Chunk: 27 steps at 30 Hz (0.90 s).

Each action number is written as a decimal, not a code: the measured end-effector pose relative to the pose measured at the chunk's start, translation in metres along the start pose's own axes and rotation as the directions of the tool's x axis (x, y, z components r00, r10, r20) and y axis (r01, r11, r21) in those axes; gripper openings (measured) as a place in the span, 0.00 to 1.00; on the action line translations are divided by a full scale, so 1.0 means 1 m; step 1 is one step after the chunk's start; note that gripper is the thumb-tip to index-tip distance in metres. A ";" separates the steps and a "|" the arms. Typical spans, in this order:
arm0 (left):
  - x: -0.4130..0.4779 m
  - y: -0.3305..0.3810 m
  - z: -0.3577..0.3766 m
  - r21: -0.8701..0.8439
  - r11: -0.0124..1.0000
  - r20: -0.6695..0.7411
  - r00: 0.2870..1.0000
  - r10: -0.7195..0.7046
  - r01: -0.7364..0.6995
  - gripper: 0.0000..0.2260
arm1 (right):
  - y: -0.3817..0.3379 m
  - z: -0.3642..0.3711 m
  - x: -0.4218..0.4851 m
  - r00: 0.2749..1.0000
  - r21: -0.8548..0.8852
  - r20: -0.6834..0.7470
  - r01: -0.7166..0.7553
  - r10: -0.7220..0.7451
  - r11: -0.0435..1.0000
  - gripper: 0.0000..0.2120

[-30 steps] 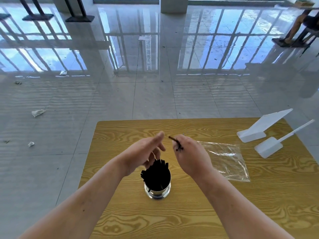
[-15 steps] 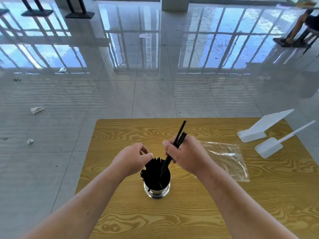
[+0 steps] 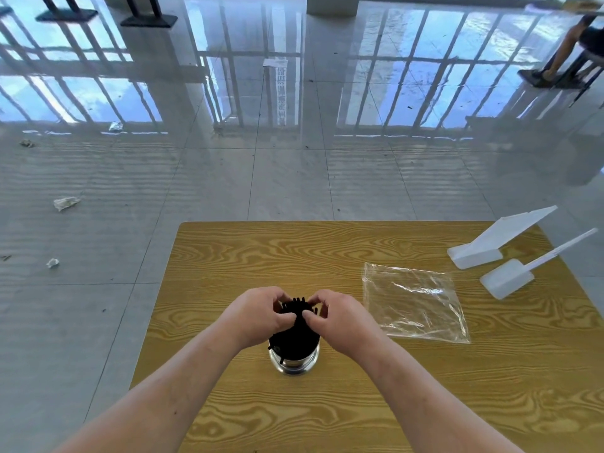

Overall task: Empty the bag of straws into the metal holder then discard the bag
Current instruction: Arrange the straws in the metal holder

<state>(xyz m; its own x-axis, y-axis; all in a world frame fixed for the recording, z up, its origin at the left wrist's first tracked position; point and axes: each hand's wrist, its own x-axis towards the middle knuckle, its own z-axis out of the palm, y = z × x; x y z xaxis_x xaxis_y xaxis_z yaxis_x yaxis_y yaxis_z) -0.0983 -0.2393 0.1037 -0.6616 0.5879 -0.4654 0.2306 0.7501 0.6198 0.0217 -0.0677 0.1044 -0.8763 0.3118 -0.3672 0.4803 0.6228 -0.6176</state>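
Black straws (image 3: 295, 335) stand bunched in the metal holder (image 3: 294, 363) near the front middle of the wooden table (image 3: 228, 253). The left hand (image 3: 258, 317) and right hand (image 3: 341, 317) clasp the bundle's top from either side, fingers curled round it, thumbs nearly meeting. The clear bag (image 3: 413, 302) lies flat on the table to the right, apart from the holder.

Head camera looks forward and down; table (image 3: 261, 256) near below.
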 end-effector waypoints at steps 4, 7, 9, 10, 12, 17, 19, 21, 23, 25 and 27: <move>-0.001 0.009 -0.001 0.068 0.997 -0.042 0.999 0.033 -0.030 0.10 | -0.004 0.006 0.000 0.999 0.010 -0.046 0.010 -0.010 1.000 0.09; 0.000 0.011 -0.001 0.083 0.996 -0.040 0.999 0.037 -0.033 0.10 | -0.006 0.012 -0.001 0.999 0.033 -0.031 0.014 -0.013 0.999 0.08; 0.001 0.012 0.000 0.095 0.995 -0.023 0.999 0.041 -0.038 0.11 | -0.005 0.014 -0.003 0.999 0.049 -0.032 0.008 -0.006 0.999 0.08; 0.001 0.012 0.001 0.121 0.992 -0.027 0.999 0.045 -0.041 0.10 | -0.004 0.014 -0.004 0.999 0.059 -0.035 0.006 -0.004 0.998 0.08; 0.001 0.012 0.002 0.174 0.984 -0.064 0.997 0.053 -0.041 0.08 | -0.002 0.015 -0.005 0.999 0.074 -0.040 0.010 -0.007 0.997 0.09; -0.002 0.016 -0.002 0.228 0.972 -0.113 0.990 0.088 -0.060 0.05 | 0.001 0.012 -0.007 0.999 0.087 -0.031 0.015 -0.013 0.996 0.09; -0.003 0.019 -0.007 0.246 0.967 -0.119 0.988 0.102 -0.071 0.04 | 0.002 0.011 -0.007 0.999 0.083 -0.032 0.016 -0.014 0.996 0.08; -0.003 0.024 -0.012 0.266 0.960 -0.125 0.984 0.126 -0.089 0.04 | 0.002 0.011 -0.007 0.999 0.083 -0.036 0.020 -0.017 0.996 0.07; -0.003 0.029 -0.017 0.275 0.956 -0.127 0.981 0.145 -0.106 0.04 | 0.002 0.010 -0.006 0.999 0.089 -0.039 0.021 -0.018 0.996 0.07; -0.003 0.034 -0.022 0.287 0.951 -0.128 0.979 0.156 -0.114 0.04 | 0.001 0.009 -0.005 0.999 0.091 -0.041 0.019 -0.016 0.996 0.07; -0.004 0.039 -0.026 0.299 0.947 -0.130 0.978 0.161 -0.116 0.04 | -0.001 0.008 -0.005 0.999 0.090 -0.039 0.014 -0.010 0.996 0.08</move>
<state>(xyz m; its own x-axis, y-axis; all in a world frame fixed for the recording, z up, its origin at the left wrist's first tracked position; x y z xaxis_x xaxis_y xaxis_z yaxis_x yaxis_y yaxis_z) -0.1049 -0.2204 0.1458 -0.7030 0.6565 -0.2736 0.5087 0.7330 0.4517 0.0264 -0.0755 0.1012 -0.8819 0.3330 -0.3338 0.4697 0.5595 -0.6829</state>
